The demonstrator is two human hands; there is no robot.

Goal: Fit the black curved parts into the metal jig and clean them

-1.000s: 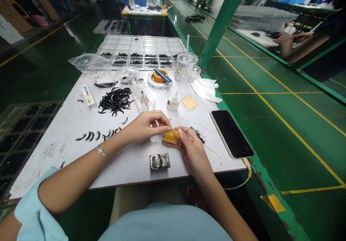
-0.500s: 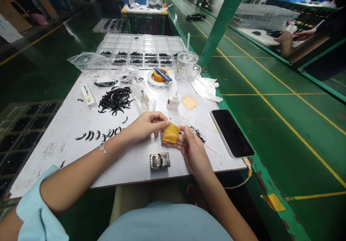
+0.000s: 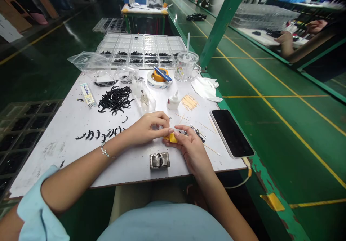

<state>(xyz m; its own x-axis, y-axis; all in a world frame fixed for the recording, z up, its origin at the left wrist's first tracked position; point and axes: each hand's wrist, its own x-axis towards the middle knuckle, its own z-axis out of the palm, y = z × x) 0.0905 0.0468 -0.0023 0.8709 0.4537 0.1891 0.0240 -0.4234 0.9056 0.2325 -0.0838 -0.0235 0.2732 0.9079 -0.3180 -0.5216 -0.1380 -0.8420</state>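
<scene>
One yellow piece (image 3: 172,137) is pinched between two hands.
It is gripped by closed left hand (image 3: 147,127) and right hand (image 3: 190,145) fingers; one metal block (image 3: 159,160) and one phone (image 3: 231,133) lie near, perhaps nine loose black hooks (image 3: 101,134).

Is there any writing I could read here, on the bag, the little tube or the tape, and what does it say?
White label on the clear plastic bag: seems to read "V1.02", small and uncertain.
Small white tube left of the pile of black curved parts: blue print, too blurred to read.
Tape roll, glue bottle, phone: no legible text.
</scene>
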